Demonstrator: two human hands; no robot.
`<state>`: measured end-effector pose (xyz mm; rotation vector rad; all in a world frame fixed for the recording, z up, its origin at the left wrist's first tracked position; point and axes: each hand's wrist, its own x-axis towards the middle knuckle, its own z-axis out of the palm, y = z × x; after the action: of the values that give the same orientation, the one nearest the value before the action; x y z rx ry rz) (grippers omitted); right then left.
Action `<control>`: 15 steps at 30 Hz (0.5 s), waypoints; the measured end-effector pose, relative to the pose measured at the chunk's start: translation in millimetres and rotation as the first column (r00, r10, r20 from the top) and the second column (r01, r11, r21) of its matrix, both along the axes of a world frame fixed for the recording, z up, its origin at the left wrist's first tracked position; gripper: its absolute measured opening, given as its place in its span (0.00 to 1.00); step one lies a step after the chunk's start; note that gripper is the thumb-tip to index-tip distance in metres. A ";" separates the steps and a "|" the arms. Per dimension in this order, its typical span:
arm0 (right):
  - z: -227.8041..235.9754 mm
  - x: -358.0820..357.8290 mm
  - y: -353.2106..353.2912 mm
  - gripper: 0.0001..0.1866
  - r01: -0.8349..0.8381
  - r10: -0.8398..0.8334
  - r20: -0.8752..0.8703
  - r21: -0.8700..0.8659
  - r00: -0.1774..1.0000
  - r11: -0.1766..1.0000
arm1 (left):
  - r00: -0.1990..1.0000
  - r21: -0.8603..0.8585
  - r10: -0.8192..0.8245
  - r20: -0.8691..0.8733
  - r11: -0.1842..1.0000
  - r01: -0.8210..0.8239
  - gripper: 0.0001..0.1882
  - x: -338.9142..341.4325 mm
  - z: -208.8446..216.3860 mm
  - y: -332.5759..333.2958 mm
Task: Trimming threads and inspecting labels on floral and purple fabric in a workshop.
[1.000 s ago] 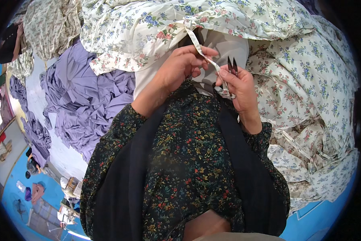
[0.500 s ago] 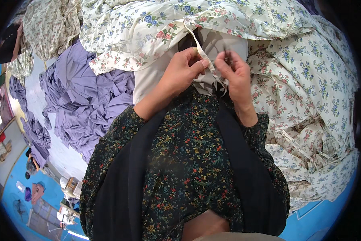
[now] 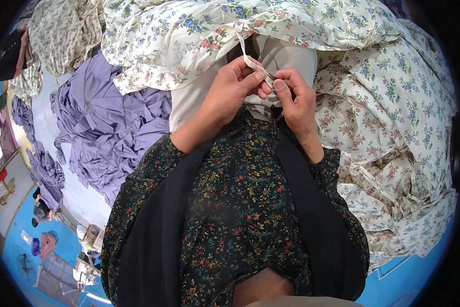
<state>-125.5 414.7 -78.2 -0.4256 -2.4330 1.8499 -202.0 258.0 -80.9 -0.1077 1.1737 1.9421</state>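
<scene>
With left hand [image 3: 232, 89], pinching a narrow white strip [image 3: 241, 41]; with right hand [image 3: 300, 100], meeting it close by at its lower end.
Clamping the strip between left thumb and fingers, just below the near edge of a white floral cloth [image 3: 173, 28] spread across the top of the view. Curling the right fingers inward, thumb and forefinger toward the left fingertips; cannot tell whether clamped on the strip or on something hidden in the palm. Working above a pale cloth [image 3: 186, 100], close in front of a dark floral blouse [image 3: 230, 194] under a black vest [image 3: 150, 220]. Surrounded by crumpled purple fabric [image 3: 102, 115] to the left and a large heap of floral fabric [image 3: 393, 102] to the right.
</scene>
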 end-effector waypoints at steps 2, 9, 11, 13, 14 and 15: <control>1.5 -1.1 -0.3 0.11 0.008 -0.007 -0.017 0.058 1.000 0.998 | 1.000 -0.013 0.004 0.018 1.000 -0.004 0.07 0.4 0.5 0.1; -4.4 1.6 5.1 0.09 0.105 -0.109 0.000 -0.278 0.994 0.955 | 1.000 0.015 -0.005 0.028 1.000 0.004 0.07 -3.0 1.6 -1.5; 13.5 -3.1 7.0 0.08 0.114 -0.045 0.154 -0.481 0.987 0.869 | 0.995 -0.003 0.042 0.090 0.999 -0.042 0.07 -9.8 3.8 -7.9; 4.4 0.4 12.1 0.09 0.080 0.016 0.192 -0.485 0.981 0.871 | 0.994 -0.016 0.091 0.058 0.996 -0.091 0.07 -16.4 -1.4 -13.0; 1.8 1.7 15.1 0.09 0.047 0.076 0.228 -0.488 0.971 0.872 | 0.990 -0.026 0.138 0.025 0.990 -0.137 0.06 -18.8 -2.3 -14.3; 1.2 3.2 18.6 0.09 0.045 0.078 0.227 -0.488 0.971 0.872 | 0.980 -0.038 0.198 0.010 0.980 -0.197 0.06 -20.2 -2.3 -15.1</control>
<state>-122.2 433.3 -76.9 -0.6924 -2.0591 2.5618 -222.2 242.9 -83.2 -0.2659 1.2296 2.0883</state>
